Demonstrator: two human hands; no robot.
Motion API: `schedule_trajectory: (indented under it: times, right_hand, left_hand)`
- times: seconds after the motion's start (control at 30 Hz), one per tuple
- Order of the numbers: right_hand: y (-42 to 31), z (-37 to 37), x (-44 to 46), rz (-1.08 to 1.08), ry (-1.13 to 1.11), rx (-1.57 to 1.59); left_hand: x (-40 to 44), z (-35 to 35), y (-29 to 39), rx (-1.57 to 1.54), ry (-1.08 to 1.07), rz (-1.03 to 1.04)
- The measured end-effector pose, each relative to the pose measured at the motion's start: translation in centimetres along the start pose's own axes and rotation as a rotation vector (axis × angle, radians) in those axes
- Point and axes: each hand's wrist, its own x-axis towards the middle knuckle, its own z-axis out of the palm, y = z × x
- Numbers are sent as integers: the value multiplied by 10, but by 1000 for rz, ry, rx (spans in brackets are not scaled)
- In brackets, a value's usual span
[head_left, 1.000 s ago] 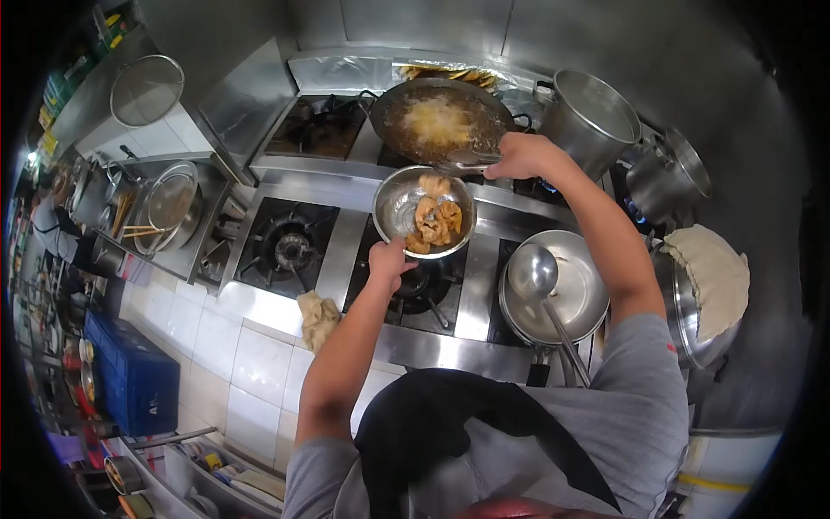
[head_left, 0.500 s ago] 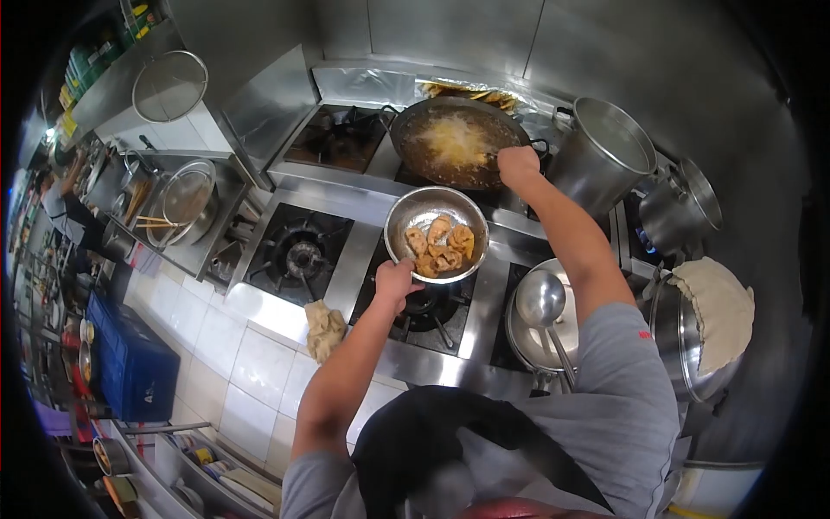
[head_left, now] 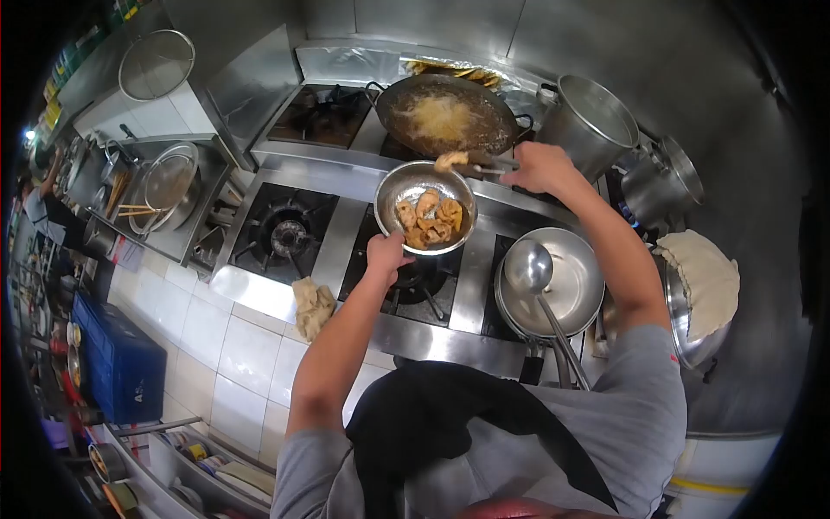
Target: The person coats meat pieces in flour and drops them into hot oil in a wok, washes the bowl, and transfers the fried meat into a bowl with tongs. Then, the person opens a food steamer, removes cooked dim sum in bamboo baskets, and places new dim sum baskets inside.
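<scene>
My left hand (head_left: 387,258) grips the near-left rim of a round steel bowl (head_left: 384,210), thumb over the edge. Several browned chunks of food, apparently meat (head_left: 429,204), lie in the bowl. My right hand (head_left: 542,169) is closed around metal tongs (head_left: 489,170), partly blurred. At their tip is another browned piece (head_left: 451,162), over the bowl's far rim. Behind the bowl, a dark two-handled wok (head_left: 399,130) of bubbling oil sits on the back burner.
Left of the bowl is a bare burner (head_left: 288,233), with a crumpled cloth (head_left: 312,308) at the stove's front edge. A ladle (head_left: 529,266) rests across a pan (head_left: 571,303) on the right. Tall pots (head_left: 596,121) stand behind. Another person (head_left: 43,208) is far left.
My right hand has moved back from the wok toward me, and the tongs with a browned piece now show above the bowl's far rim. My left hand still holds the bowl.
</scene>
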Motion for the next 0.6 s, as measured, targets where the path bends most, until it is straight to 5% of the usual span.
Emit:
schedule_trajectory:
  times: [0.6]
  right_hand:
    - [-29,59,202,-18,11,-159]
  left_hand:
    - [-29,-47,-9,-83,122,-78]
